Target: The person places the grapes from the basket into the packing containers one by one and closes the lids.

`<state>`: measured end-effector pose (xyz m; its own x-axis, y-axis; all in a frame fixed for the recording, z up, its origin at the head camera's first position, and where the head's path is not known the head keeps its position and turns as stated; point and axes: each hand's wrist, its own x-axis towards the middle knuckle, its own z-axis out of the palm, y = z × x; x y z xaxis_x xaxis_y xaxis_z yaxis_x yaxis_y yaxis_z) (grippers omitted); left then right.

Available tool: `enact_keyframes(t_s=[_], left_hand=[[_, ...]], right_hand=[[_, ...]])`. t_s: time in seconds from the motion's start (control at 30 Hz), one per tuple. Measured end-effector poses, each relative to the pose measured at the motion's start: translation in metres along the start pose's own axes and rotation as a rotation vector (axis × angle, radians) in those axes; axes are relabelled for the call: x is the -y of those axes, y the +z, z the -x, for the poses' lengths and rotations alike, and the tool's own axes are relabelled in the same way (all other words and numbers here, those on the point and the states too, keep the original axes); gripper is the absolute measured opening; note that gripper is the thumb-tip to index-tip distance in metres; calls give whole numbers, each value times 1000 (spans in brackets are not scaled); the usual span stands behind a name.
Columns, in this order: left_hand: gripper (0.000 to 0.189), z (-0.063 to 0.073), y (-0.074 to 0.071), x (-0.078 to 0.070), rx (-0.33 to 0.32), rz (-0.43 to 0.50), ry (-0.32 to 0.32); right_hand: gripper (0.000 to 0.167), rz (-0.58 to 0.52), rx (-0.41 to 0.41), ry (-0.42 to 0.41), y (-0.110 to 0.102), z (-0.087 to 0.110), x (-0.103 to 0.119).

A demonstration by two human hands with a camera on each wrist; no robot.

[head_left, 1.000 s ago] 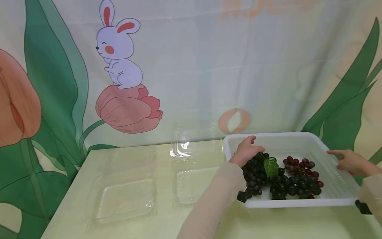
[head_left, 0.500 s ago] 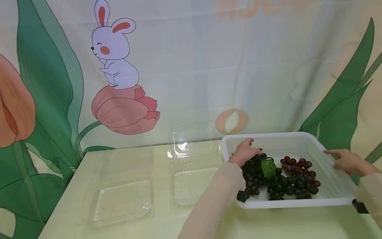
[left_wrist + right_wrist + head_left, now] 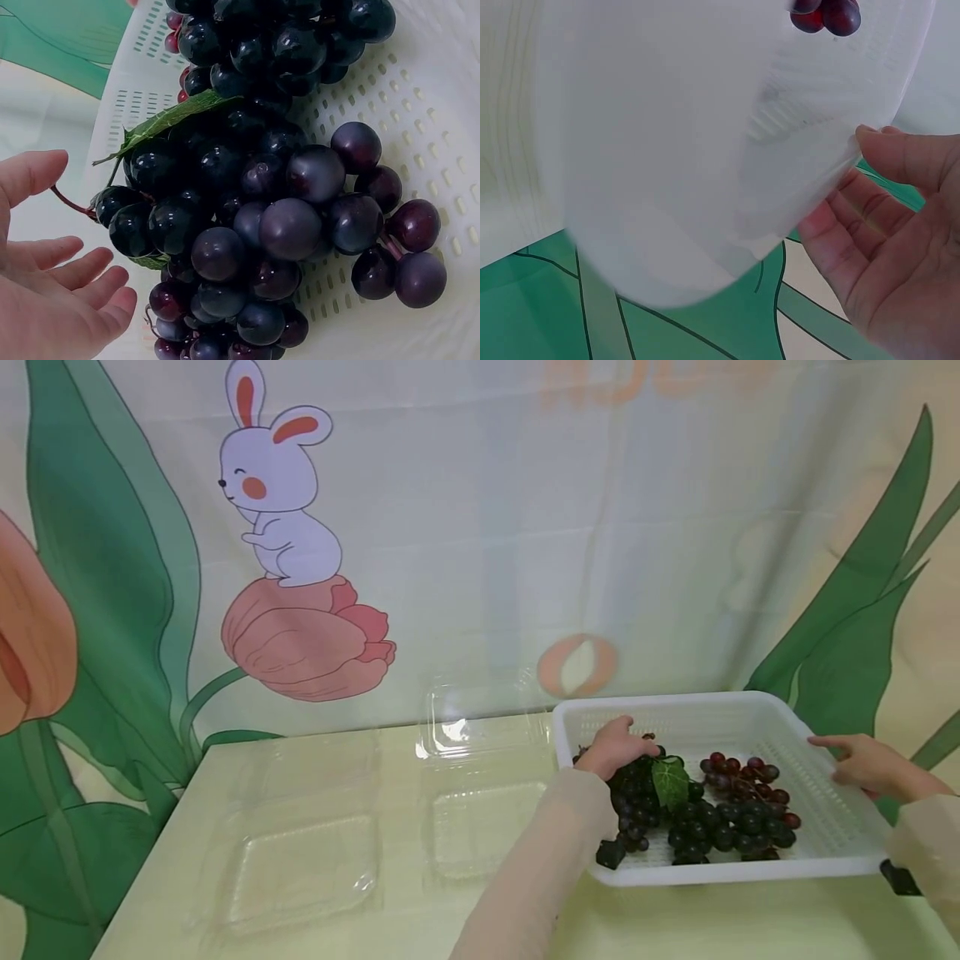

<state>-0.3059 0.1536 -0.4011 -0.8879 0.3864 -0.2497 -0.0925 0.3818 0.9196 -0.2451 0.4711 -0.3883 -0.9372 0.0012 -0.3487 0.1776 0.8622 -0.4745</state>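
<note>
A white plastic basket holds several bunches of grapes. At its left end lies a dark purple bunch; the green leaf sits on the black grapes beside it. My left hand is over this end, and in the left wrist view its fingers are spread, with the thumb close to a thin stem. A black bunch and a red bunch lie further right. My right hand grips the basket's right rim, thumb inside and fingers underneath, as the right wrist view shows.
Two clear plastic clamshell boxes stand with lids raised on the pale table left of the basket, the second box nearer to it. A fabric backdrop with a rabbit and tulips hangs directly behind the table.
My left hand has sunk slightly toward the grapes. My right hand stays on the basket rim. The head view has shifted a little.
</note>
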Motion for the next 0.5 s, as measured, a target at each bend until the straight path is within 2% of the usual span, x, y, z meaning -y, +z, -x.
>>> enact_keyframes(t_s=[0.23,0.5], left_hand=[[67,-6,5,2,12,8,-41],[68,-12,8,7,38,-27,-31]], right_hand=[[65,-9,9,-16,-1,1,-1],[66,-17,12,-10,-2,2,0]])
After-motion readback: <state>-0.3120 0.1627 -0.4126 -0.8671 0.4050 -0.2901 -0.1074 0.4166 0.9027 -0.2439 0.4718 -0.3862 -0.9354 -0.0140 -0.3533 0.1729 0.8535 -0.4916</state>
